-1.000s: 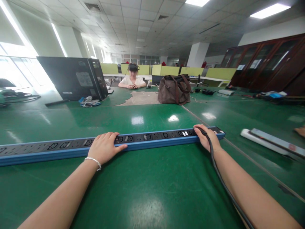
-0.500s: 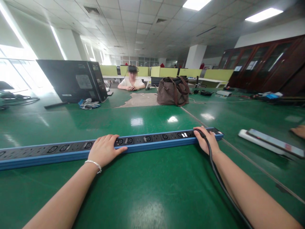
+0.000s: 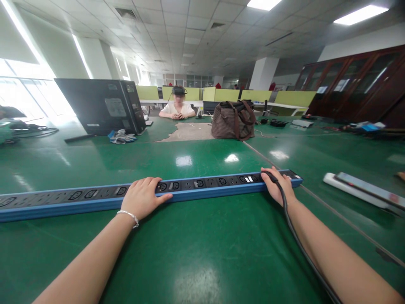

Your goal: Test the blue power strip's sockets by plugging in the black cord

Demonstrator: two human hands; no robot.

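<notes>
A long blue power strip [image 3: 202,195] with a black socket face lies across the green table [image 3: 202,236]. Around its middle is wrapped my left hand [image 3: 142,195], fingers over the far edge and thumb on the near side. Near the strip's right end, my right hand [image 3: 278,185] grips a black plug [image 3: 270,177] at the socket face. From that plug a black cable [image 3: 294,232] runs down along my right forearm. Whether the plug sits fully in a socket is hidden by the fingers.
Beyond the strip stand a black computer case [image 3: 101,105], gloves [image 3: 122,137] and a brown bag [image 3: 232,121]. A person [image 3: 177,103] sits across the table. At right lies a white power strip [image 3: 351,190] with a flat device against it.
The whole view has shifted slightly, so things appear a little further right. Both hands keep the same hold on the strip and the plug.
</notes>
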